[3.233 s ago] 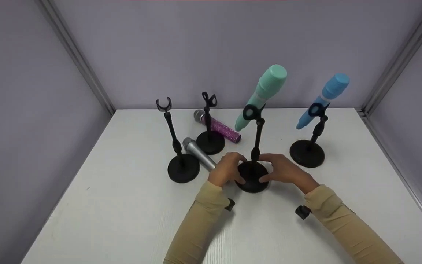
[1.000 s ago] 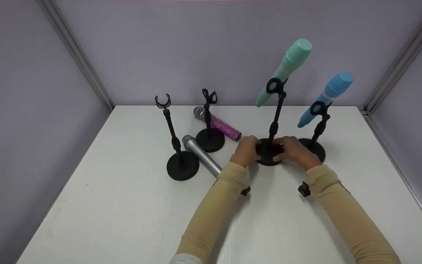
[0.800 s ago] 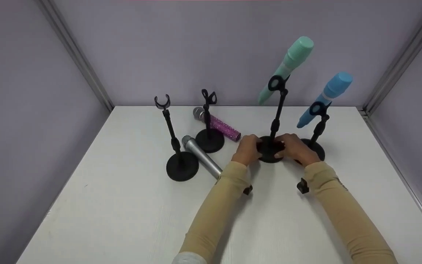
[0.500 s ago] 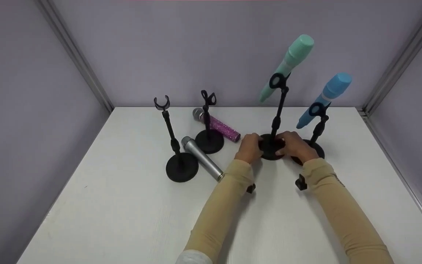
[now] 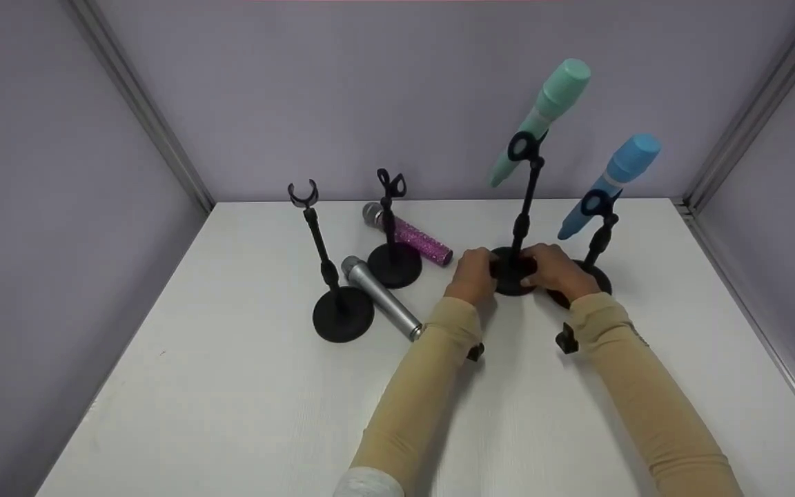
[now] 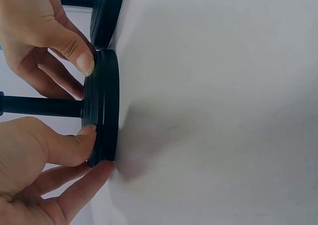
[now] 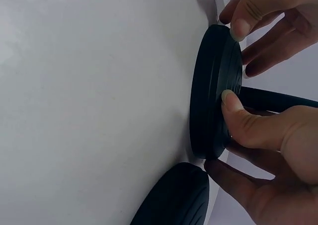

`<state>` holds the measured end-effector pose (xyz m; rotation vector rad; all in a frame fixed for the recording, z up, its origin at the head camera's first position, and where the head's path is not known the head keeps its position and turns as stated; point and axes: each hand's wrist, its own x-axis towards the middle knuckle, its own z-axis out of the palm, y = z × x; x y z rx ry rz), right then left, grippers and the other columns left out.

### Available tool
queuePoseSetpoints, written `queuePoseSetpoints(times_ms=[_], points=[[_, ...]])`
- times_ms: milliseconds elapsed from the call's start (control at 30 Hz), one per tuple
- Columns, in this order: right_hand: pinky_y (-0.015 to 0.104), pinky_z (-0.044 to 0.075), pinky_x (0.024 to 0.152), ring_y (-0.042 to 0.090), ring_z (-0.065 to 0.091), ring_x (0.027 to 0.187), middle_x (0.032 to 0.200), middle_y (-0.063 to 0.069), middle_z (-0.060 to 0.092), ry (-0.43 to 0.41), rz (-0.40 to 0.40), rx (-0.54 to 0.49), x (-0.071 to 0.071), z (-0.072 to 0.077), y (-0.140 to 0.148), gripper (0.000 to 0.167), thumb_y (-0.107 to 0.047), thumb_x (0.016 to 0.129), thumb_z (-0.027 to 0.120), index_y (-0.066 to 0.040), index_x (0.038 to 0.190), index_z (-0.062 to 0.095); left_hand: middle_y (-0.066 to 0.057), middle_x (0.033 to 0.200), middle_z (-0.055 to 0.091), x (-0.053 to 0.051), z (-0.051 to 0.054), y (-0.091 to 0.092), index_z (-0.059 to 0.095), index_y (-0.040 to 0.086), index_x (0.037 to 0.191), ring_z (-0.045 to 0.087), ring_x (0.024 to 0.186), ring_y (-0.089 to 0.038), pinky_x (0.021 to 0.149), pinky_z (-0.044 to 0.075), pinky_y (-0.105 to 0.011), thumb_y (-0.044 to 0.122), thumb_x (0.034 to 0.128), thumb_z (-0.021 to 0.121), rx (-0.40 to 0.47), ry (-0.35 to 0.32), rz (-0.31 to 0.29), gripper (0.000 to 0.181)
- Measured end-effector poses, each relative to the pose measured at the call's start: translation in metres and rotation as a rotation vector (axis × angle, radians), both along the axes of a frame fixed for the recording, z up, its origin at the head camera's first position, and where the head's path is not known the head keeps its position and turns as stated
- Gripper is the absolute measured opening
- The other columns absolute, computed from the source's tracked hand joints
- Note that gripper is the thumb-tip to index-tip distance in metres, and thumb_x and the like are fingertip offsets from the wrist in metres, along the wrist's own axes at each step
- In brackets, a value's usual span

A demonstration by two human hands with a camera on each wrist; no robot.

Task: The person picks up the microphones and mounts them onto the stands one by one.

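A mint-green microphone (image 5: 555,96) leans in the clip of a black desktop microphone stand (image 5: 527,200). Both hands hold that stand's round base (image 6: 102,108) from opposite sides. My left hand (image 5: 473,276) pinches its left edge, thumb on top and fingertips at the rim. On the right edge, my right hand (image 5: 555,269) has the same kind of grip, thumb over the top. Just to the right is a second stand (image 5: 599,241) carrying a blue microphone (image 5: 611,183); the right hand partly hides its base. In the right wrist view the two bases lie close together.
Left of the hands, a silver microphone (image 5: 384,298) and a glittery pink microphone (image 5: 421,241) lie on the white table (image 5: 232,414). Two stands with bare clips, one in front (image 5: 342,314) and one behind (image 5: 395,264), stand beside them. Grey panels (image 5: 370,83) enclose the table.
Both hands have shifted the stand with the mint-green microphone away from me and to the right, up beside the blue microphone's stand. Over the last second it moves only slightly farther back.
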<state>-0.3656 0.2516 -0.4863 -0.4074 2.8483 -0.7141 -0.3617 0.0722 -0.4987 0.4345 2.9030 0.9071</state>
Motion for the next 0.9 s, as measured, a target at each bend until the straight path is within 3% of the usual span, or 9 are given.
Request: queuePoseSetpoints(times_ms=[133, 367, 700, 900], points=[[0.062, 0.041, 0.114, 0.051, 0.054, 0.13, 0.137, 0.032, 0.061, 0.013, 0.008, 0.006, 0.001, -0.003, 0.0, 0.049, -0.002, 0.09, 0.075, 0.008, 0.136, 0.06, -0.007, 0.122, 0.075, 0.001, -0.002, -0.004, 0.075, 0.009, 0.122, 0.069, 0.117, -0.019, 0.104, 0.054, -0.031, -0.003, 0.093, 0.068, 0.025, -0.017, -0.021, 0.032], [0.062, 0.041, 0.114, 0.051, 0.054, 0.131, 0.138, 0.032, 0.06, 0.015, 0.019, 0.049, 0.004, -0.003, 0.0, 0.048, -0.004, 0.094, 0.071, 0.007, 0.139, 0.058, -0.007, 0.135, 0.069, 0.004, -0.002, -0.006, 0.068, 0.01, 0.134, 0.063, 0.128, -0.02, 0.111, 0.05, -0.033, 0.004, 0.0954, 0.07, 0.05, -0.064, -0.014, 0.039], [0.058, 0.049, 0.104, 0.045, 0.061, 0.118, 0.134, 0.032, 0.063, -0.007, 0.016, 0.046, 0.01, 0.011, 0.0, 0.046, -0.015, 0.1, 0.064, 0.008, 0.139, 0.056, -0.008, 0.132, 0.071, 0.006, 0.008, -0.012, 0.071, 0.008, 0.129, 0.064, 0.129, -0.021, 0.113, 0.048, -0.033, 0.006, 0.0951, 0.071, 0.038, 0.036, -0.054, 0.034], [0.063, 0.044, 0.109, 0.05, 0.056, 0.126, 0.136, 0.036, 0.059, -0.048, -0.024, 0.092, 0.016, 0.023, -0.003, 0.051, -0.018, 0.1, 0.063, 0.013, 0.139, 0.053, -0.008, 0.137, 0.069, 0.012, 0.013, -0.021, 0.068, 0.007, 0.133, 0.061, 0.132, -0.021, 0.115, 0.046, -0.032, 0.01, 0.0949, 0.074, 0.05, 0.074, -0.067, 0.038]])
